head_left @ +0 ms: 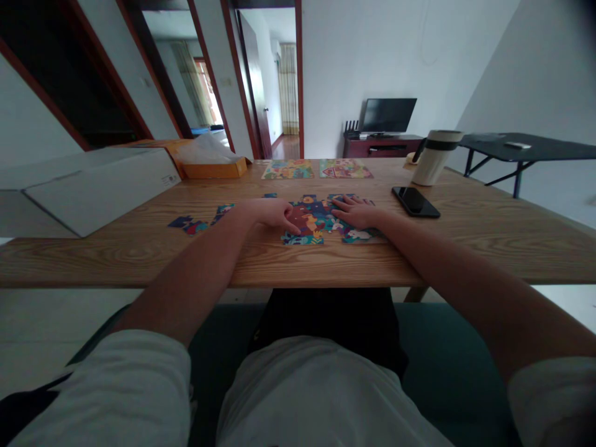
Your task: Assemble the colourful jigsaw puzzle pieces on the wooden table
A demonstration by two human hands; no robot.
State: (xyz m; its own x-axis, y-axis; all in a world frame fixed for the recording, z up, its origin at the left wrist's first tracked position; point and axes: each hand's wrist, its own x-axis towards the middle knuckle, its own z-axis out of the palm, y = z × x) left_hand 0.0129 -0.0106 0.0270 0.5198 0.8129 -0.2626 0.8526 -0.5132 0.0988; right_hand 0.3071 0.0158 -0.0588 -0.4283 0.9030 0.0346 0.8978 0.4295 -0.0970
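Note:
A partly joined jigsaw puzzle (321, 217) lies on the wooden table in front of me, with colourful animals on a dark blue and brown ground. At its left edge is my left hand (270, 214), fingers curled and thumb stretched toward the brown part; a puzzle piece sits between thumb and fingers, mostly hidden. My right hand (358, 213) rests flat on the puzzle's right side, fingers spread, covering some pieces. Loose jigsaw pieces (189, 224) lie left of my left forearm, and another piece (270, 195) is just behind that hand.
Two picture sheets (288, 169) lie at the table's far edge. To the right are a black phone (416, 202) and a cream mug (437, 158). A large white box (107, 186) and an orange box (214, 169) holding clear plastic stand on the left.

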